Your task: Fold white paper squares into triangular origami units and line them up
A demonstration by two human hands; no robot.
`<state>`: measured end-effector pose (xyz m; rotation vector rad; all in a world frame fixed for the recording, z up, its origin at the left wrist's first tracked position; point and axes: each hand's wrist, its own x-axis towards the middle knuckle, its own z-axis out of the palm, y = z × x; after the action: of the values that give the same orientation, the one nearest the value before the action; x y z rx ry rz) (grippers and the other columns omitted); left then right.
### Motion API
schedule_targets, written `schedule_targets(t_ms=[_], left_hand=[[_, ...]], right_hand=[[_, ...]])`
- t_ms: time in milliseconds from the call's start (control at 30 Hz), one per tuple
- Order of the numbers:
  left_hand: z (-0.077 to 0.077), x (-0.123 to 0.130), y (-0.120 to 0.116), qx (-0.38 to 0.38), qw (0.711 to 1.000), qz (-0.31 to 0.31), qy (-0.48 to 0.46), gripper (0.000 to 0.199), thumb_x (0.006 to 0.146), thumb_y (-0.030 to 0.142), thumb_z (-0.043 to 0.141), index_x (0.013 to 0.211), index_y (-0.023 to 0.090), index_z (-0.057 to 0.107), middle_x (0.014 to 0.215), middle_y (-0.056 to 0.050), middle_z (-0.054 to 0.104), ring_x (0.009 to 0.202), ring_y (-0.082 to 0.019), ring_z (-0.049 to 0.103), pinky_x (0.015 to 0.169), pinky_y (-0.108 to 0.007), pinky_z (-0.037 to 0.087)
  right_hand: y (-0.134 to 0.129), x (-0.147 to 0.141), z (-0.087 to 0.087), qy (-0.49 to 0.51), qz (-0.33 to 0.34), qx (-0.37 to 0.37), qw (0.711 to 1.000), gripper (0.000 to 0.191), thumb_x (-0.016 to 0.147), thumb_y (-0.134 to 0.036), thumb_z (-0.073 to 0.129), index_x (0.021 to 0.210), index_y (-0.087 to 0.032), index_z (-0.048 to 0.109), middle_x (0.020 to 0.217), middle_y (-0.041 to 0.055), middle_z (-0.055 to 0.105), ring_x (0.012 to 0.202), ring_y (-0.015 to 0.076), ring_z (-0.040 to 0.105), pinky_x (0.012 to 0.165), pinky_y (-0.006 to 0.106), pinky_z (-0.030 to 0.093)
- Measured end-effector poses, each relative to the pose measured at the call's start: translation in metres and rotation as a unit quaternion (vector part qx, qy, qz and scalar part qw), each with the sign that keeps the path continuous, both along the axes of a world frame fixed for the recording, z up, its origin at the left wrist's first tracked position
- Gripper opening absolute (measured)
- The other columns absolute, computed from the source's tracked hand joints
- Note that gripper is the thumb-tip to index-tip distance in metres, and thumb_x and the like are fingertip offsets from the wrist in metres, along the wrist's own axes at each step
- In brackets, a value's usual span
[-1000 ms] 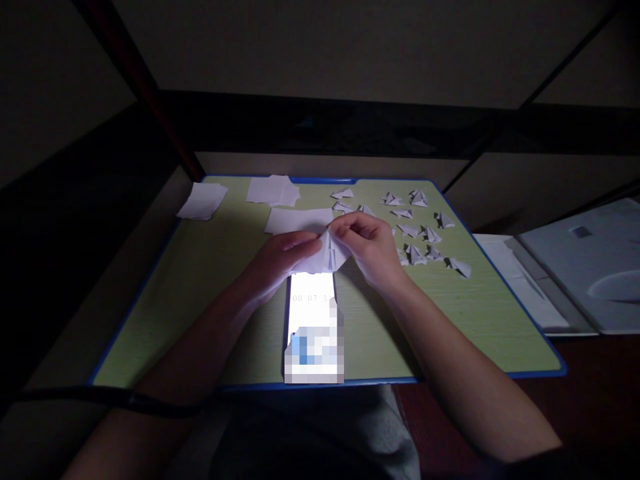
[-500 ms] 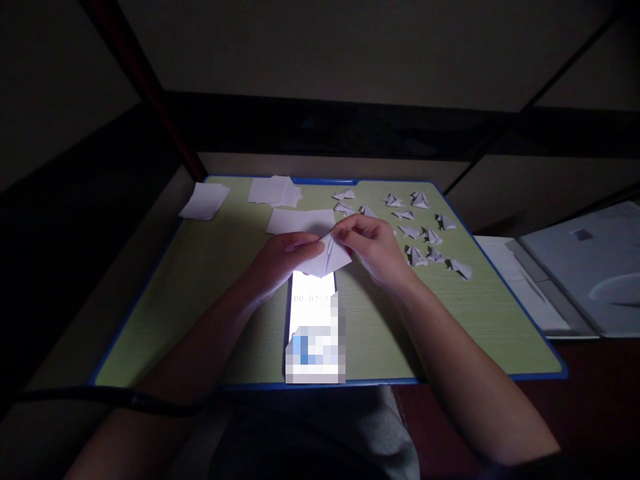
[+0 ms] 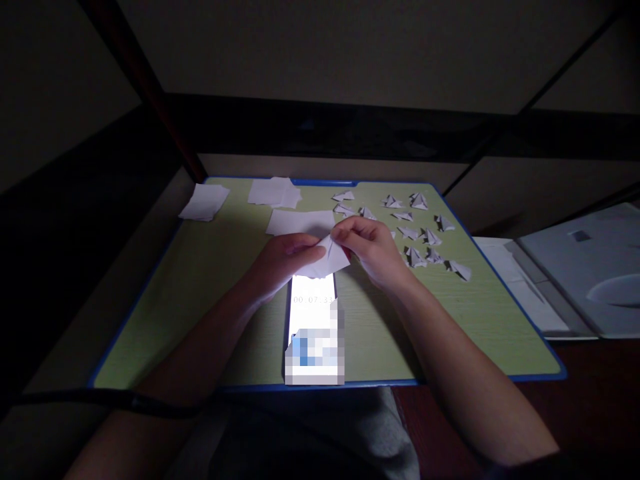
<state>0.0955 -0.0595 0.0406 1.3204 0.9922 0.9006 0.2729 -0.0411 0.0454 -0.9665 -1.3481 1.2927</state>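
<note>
A partly folded white sheet of paper is held up between my two hands, over the top end of a lit phone. My left hand pinches its left side, thumb lying on the near face. At the upper right edge, the fingertips of my right hand are closed on the paper. A crease runs down the middle of the sheet. The phone shows a running timer, with its lower part blurred out. Just behind the hands lies a flat white sheet.
Several small folded paper shapes lie across the right of the green table, which has a blue rim. Two stacks of white paper, a left stack and a middle stack, rest at the back. A dark cable crosses the lower left.
The paper has tilted slightly and its middle fold looks flatter. My hands keep nearly the same place and grip. The timer on the phone has advanced.
</note>
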Motion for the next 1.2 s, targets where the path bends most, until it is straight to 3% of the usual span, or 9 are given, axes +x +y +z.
schedule_targets(t_ms=[300,600,867,1200], left_hand=[[0.0008,-0.0008,-0.0009,-0.006,1.0,-0.01,-0.007,0.027,0.077,0.037,0.07,0.085,0.012,0.071,0.065,-0.001,0.066,0.057,-0.011,0.06,0.051,-0.02,0.047],[-0.0008,-0.0006,-0.0003,-0.007,1.0,-0.003,-0.002,0.028,0.075,0.037,0.07,0.088,0.012,0.072,0.068,-0.002,0.069,0.057,-0.012,0.062,0.051,-0.021,0.048],[0.0024,0.0003,-0.0019,-0.007,1.0,0.009,-0.005,0.026,0.074,0.034,0.072,0.088,0.012,0.074,0.069,-0.002,0.069,0.059,-0.012,0.063,0.053,-0.022,0.048],[-0.0026,-0.0007,-0.0005,0.0,1.0,-0.013,-0.018,0.023,0.078,0.034,0.072,0.086,0.012,0.073,0.068,-0.001,0.068,0.059,-0.011,0.061,0.055,-0.022,0.045]], right_hand=[[0.0032,0.0046,-0.0016,0.013,0.026,-0.006,1.0,0.013,0.074,-0.026,0.066,0.067,-0.016,0.068,0.05,-0.0039,0.055,0.048,0.009,0.046,0.049,0.026,0.032],[0.0036,0.0048,0.0012,-0.032,0.0,-0.018,0.999,0.015,0.069,-0.03,0.07,0.068,-0.015,0.069,0.049,-0.0039,0.055,0.046,0.0094,0.045,0.049,0.025,0.032],[0.0017,0.0077,0.0013,-0.055,0.021,-0.012,0.998,0.013,0.07,-0.027,0.071,0.074,-0.014,0.071,0.057,-0.0021,0.06,0.052,0.0094,0.048,0.051,0.025,0.033],[0.0017,0.0065,0.0029,-0.053,0.009,-0.011,0.998,0.019,0.071,-0.033,0.069,0.069,-0.014,0.069,0.053,-0.0026,0.056,0.05,0.0095,0.046,0.05,0.025,0.032]])
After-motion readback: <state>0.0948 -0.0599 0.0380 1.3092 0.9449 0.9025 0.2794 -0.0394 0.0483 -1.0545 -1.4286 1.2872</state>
